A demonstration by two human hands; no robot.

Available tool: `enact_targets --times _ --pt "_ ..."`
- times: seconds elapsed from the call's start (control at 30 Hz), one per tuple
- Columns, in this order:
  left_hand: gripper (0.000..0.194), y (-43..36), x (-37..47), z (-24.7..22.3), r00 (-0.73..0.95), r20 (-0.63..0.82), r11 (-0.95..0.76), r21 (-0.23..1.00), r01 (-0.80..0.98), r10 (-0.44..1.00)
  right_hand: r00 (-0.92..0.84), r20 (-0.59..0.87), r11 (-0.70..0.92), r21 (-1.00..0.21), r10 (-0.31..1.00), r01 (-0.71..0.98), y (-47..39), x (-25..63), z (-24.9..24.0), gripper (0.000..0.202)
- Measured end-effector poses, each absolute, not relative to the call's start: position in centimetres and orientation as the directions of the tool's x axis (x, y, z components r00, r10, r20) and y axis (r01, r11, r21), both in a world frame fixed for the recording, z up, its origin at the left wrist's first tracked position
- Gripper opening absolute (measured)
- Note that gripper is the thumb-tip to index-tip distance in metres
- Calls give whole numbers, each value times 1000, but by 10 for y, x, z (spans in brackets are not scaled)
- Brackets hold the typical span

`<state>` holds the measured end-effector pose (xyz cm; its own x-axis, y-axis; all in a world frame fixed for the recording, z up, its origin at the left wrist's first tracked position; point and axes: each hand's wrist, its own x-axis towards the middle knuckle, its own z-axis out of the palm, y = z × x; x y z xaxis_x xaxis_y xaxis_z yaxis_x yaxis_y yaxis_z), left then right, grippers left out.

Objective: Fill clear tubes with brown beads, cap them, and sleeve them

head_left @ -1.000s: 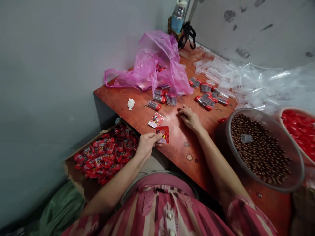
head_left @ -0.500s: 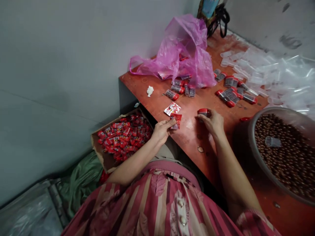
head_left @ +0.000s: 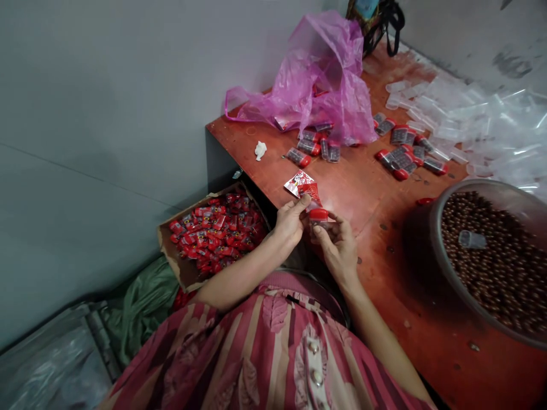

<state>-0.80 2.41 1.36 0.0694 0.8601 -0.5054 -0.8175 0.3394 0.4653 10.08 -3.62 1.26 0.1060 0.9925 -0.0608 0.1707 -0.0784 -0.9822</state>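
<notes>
My left hand (head_left: 291,224) pinches a small red and clear wrapper (head_left: 311,193) at the table's near edge. Close against it, my right hand (head_left: 339,245) grips a small clear container with a red cap (head_left: 318,215), cap facing away from me. Container and wrapper meet between the two hands; whether one is inside the other I cannot tell. Just beyond the wrapper lies a silver and red packet (head_left: 296,181). Several filled red-capped containers (head_left: 298,157) rest farther back, partly beside a pink plastic bag (head_left: 329,85).
Lower left, a cardboard box (head_left: 171,250) holds many red packages. At right stands a large tub (head_left: 440,228) of brown balls with a clear cup (head_left: 472,240) on them. Empty clear containers (head_left: 491,131) are heaped at the back right of the red table (head_left: 384,279).
My right hand has moved left with the red-capped container and now meets my left hand at the wrapper. The view has shifted slightly.
</notes>
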Motion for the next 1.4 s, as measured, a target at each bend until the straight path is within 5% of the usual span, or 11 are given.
enact_targets --times 0.4,0.6,0.83,1.03,1.17,1.4 --pt "35 19 5 18 75 -335 281 624 -729 939 145 -51 -54 -998 988 13 -28 111 8 47" --pt "33 22 1 11 224 -350 413 708 -573 910 215 39 11 -992 976 127 -27 118 6 50" --pt "26 28 -10 15 369 -327 483 713 -508 870 1 -171 -170 -977 985 -128 -16 131 17 59" --pt "30 31 -11 22 468 -323 533 725 -437 822 85 -34 -27 -996 996 -81 -18 128 20 57" --pt "34 29 -3 17 420 -329 505 748 -431 846 181 -68 -33 -982 981 -186 -18 124 15 55" --pt "29 19 10 12 227 -358 423 737 -527 906 132 53 49 -998 990 28 -19 132 11 47"
